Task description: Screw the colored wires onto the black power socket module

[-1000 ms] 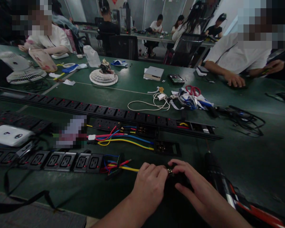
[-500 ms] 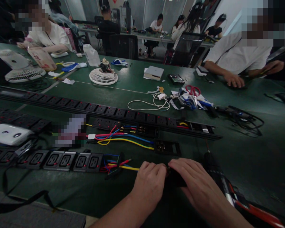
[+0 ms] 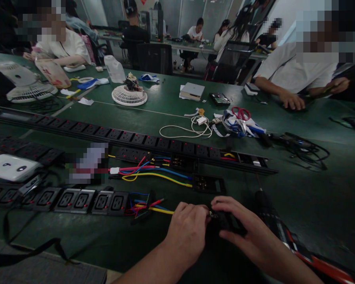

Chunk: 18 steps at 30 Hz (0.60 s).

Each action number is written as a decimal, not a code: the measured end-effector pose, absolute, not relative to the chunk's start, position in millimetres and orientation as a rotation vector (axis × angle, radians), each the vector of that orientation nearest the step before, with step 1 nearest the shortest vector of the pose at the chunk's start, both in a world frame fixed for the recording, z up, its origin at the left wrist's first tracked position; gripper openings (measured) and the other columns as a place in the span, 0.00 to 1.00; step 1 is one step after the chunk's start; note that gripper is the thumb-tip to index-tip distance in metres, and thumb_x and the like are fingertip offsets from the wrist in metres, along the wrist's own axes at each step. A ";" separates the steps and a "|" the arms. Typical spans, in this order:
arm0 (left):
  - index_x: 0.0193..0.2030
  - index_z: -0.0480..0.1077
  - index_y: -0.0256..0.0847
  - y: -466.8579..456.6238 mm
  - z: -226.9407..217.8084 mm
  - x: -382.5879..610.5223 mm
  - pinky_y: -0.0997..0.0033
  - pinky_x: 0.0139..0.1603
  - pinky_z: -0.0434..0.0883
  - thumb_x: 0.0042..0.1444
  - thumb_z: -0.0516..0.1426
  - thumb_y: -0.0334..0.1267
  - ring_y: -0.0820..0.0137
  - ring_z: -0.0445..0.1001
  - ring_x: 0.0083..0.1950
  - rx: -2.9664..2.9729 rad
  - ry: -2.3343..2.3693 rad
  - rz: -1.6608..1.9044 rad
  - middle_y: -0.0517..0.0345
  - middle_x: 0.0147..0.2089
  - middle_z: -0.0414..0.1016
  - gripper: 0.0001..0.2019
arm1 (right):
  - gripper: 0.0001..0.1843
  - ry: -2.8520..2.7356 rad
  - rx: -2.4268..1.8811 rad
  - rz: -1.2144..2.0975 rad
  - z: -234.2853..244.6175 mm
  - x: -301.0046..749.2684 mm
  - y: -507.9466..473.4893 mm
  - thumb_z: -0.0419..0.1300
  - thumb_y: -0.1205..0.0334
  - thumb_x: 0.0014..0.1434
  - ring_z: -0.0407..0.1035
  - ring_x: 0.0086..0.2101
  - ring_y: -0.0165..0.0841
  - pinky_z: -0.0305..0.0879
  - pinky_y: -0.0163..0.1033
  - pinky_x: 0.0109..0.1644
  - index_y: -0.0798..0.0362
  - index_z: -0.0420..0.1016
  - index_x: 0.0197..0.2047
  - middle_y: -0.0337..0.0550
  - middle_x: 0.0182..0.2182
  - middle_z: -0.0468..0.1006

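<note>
Both our hands meet low in the head view, at the near edge of the green table [image 3: 284, 197]. Our left hand [image 3: 187, 232] is curled, its fingertips pressed on the left end of a small black socket [image 3: 226, 221]. Our right hand [image 3: 250, 232] lies over the socket from the right, fingers bent around it, thumb below. Between the two hands we see a small metal part [image 3: 212, 215], pinched by the fingertips; what it is exactly we cannot tell, it is too small and dark.

Coloured wires [image 3: 149, 207] run from the socket row [image 3: 77, 200] on the left toward our left hand. A yellow wire [image 3: 162, 211] reaches nearly to the fingers.

We judge some risks. The metal part is tiny and our grip is only fingertips, so it can slip and get lost on the dark table. If we pull the socket to the right, the short wires can come out of their terminals. A drill [image 3: 279, 228] lies just beside our right wrist; a push of the arm can roll it. Farther away, scissors [image 3: 240, 113], a white cable [image 3: 192, 129] and a fan [image 3: 129, 96] are well apart from us.
</note>
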<state>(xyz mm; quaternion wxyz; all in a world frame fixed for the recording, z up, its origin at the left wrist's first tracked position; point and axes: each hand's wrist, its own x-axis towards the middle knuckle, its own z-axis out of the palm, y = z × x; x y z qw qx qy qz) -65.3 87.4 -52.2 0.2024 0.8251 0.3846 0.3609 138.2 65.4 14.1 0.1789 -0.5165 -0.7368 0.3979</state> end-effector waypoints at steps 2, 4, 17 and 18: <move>0.44 0.65 0.40 87.3 -50.1 -65.0 0.62 0.43 0.67 0.68 0.48 0.27 0.66 0.75 0.42 2.291 1.064 1.030 0.53 0.45 0.78 0.07 | 0.14 -2.053 -1.464 1.184 15.7 137.3 65.8 0.56 0.57 0.70 0.51 0.62 0.31 0.52 0.38 0.68 0.43 0.65 0.58 0.36 0.63 0.54; 0.43 0.65 0.40 86.9 -48.2 -64.6 0.61 0.44 0.66 0.68 0.47 0.27 0.65 0.74 0.45 2.288 1.074 1.058 0.52 0.49 0.77 0.07 | 0.12 -2.044 -1.488 1.188 18.5 134.9 65.3 0.54 0.57 0.71 0.51 0.62 0.30 0.52 0.37 0.68 0.44 0.65 0.56 0.36 0.63 0.54; 0.41 0.66 0.41 85.4 -41.8 -64.4 0.59 0.33 0.56 0.70 0.44 0.31 0.64 0.65 0.32 2.318 1.182 1.001 0.57 0.33 0.70 0.11 | 0.11 -2.202 -1.590 0.626 13.8 112.1 46.1 0.42 0.62 0.74 0.50 0.63 0.27 0.55 0.40 0.67 0.46 0.54 0.58 0.37 0.65 0.48; 0.41 0.66 0.41 85.3 -41.1 -64.7 0.59 0.33 0.55 0.70 0.43 0.31 0.64 0.65 0.32 2.307 1.174 0.990 0.56 0.33 0.71 0.11 | 0.11 -2.196 -1.567 0.601 11.7 111.0 44.8 0.42 0.63 0.73 0.49 0.63 0.27 0.55 0.41 0.67 0.47 0.55 0.57 0.38 0.66 0.48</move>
